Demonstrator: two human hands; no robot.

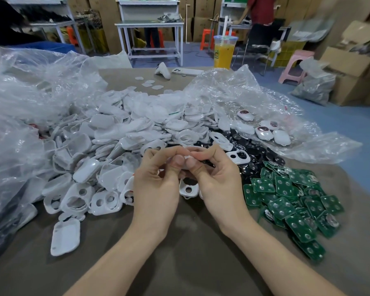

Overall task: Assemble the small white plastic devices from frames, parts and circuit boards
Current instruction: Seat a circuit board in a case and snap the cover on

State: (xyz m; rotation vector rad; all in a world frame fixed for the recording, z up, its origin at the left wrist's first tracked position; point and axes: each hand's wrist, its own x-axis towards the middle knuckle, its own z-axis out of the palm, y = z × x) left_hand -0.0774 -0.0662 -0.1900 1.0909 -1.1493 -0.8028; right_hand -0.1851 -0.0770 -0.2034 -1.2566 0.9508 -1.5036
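Both hands [156, 184] [220, 186] pinch a half-hidden part [193, 148], perhaps frame.

1. We see a small white plastic piece [193, 149], mostly hidden, pinched between the fingertips of our left hand [156, 184] and right hand [220, 182].
2. White frames and shells [115, 146] lie heaped on our left.
3. Green circuit boards [291, 201] are piled on our right, with black round parts [254, 155] just beyond them.
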